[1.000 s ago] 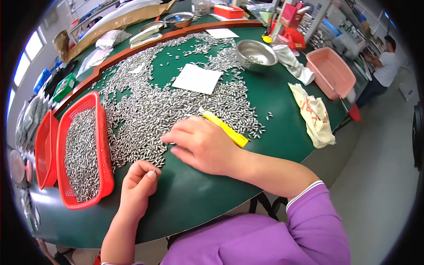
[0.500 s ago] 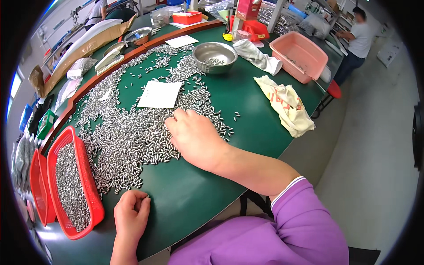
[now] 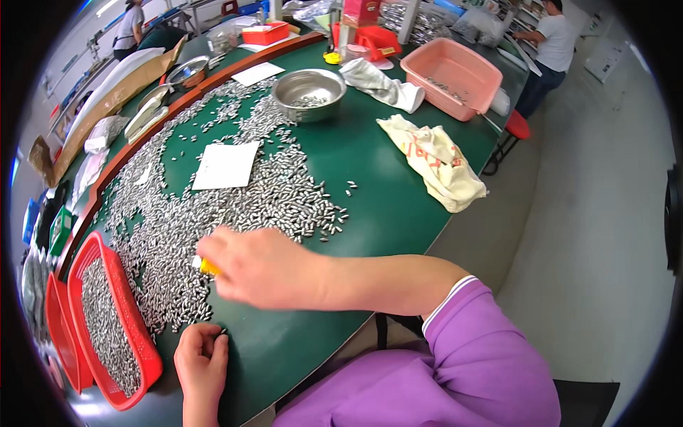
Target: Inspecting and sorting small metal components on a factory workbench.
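Observation:
Many small silvery metal pins [image 3: 277, 203] lie spread over the green tabletop [image 3: 338, 153]. Over their near edge, my right hand [image 3: 263, 270] is closed around a small yellow object [image 3: 209, 267] with a white end; the fingers cover most of it, so its kind is unclear. Lower down, at the near side of the pile, my left hand [image 3: 201, 366] rests on the table with thumb and forefinger pinched. A tiny dark tip shows between them, apparently a metal pin [image 3: 223, 331]. White paper [image 3: 226, 165] lies on the pile beyond my right hand.
A red basket [image 3: 148, 356] full of pins stands at the left, beside another red basket [image 3: 60, 324]. Farther back are a steel bowl [image 3: 283, 92], white glove-like cloth [image 3: 384, 87], pink basin [image 3: 462, 71] and cream cloth bag [image 3: 437, 167]. A person [image 3: 551, 50] works at the far right.
My right hand has moved left and nearer across the pins, and the yellow object in it now shows. My left hand keeps its pinch. The whole view has shifted slightly.

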Motion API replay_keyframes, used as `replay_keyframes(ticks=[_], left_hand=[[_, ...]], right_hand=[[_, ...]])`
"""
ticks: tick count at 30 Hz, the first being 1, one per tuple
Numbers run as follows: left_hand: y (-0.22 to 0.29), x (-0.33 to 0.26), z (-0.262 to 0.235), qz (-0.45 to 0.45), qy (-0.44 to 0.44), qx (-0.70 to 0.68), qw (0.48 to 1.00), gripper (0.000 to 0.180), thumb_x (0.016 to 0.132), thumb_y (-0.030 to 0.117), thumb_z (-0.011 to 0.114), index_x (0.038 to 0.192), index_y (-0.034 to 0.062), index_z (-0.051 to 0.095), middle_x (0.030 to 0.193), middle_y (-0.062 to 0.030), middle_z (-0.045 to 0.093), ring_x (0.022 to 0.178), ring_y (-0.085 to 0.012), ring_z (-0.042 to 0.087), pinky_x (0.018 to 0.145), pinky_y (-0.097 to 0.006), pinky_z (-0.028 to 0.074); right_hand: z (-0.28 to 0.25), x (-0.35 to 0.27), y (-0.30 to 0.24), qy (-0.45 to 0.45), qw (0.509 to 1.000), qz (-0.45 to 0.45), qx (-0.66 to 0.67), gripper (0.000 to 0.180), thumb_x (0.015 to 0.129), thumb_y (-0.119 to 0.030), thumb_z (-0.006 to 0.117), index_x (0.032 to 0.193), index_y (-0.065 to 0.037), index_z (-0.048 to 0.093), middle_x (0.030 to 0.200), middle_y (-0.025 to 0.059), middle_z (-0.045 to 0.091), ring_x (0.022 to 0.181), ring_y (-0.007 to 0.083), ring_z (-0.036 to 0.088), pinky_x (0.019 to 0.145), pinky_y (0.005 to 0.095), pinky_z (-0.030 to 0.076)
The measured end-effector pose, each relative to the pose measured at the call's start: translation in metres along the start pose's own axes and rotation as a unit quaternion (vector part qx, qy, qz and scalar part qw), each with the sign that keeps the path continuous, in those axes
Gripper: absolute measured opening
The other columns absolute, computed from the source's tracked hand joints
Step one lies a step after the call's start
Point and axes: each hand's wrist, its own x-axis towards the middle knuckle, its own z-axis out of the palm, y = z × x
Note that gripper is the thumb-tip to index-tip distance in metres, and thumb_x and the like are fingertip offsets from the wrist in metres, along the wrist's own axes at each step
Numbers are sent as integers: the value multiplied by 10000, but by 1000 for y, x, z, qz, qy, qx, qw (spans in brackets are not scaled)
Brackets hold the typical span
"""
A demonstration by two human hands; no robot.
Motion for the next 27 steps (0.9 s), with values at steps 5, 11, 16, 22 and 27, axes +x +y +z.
replay_keyframes(ticks=[5, 11, 16, 22, 27], left_hand=[[-1, 1, 1, 27, -2, -8, 1000, 132, 764, -64, 670, 858, 3, 605, 695, -23, 451, 558, -96, 396, 521, -250, 352], [1, -6, -5, 19, 0, 7, 1000, 103, 779, -49, 649, 837, 9, 588, 687, -6, 469, 596, -88, 410, 558, -240, 371], [7, 4, -1, 17, -18, -9, 1000, 108, 774, 26, 715, 820, 31, 618, 676, -62, 510, 557, -163, 484, 538, -298, 416], [14, 2, -8, -13, -31, -7, 999, 116, 786, 69, 730, 825, 36, 626, 708, -58, 558, 555, -145, 534, 540, -295, 447], [13, -1, -9, -15, -31, 4, 999, 120, 780, 79, 736, 807, 40, 625, 684, -51, 546, 543, -149, 526, 527, -304, 438]], right_hand=[[24, -9, -2, -56, 995, -84, 3, 193, 808, -140, 592, 919, -3, 514, 866, 136, 550, 714, 301, 623, 591, 397, 538], [32, -12, -10, -83, 991, -108, 10, 147, 779, -145, 586, 789, 0, 601, 902, 103, 558, 836, 259, 584, 631, 370, 550], [16, -18, -11, -125, 991, -36, 14, 163, 860, -203, 625, 952, -70, 601, 899, 89, 572, 774, 266, 640, 648, 370, 547], [15, -21, -18, -194, 980, -13, 31, 166, 845, -174, 636, 987, -92, 606, 844, 66, 612, 762, 259, 645, 637, 388, 528], [18, -23, -22, -211, 975, -13, 65, 166, 837, -154, 625, 988, -88, 607, 832, 76, 617, 754, 268, 644, 636, 398, 518]])
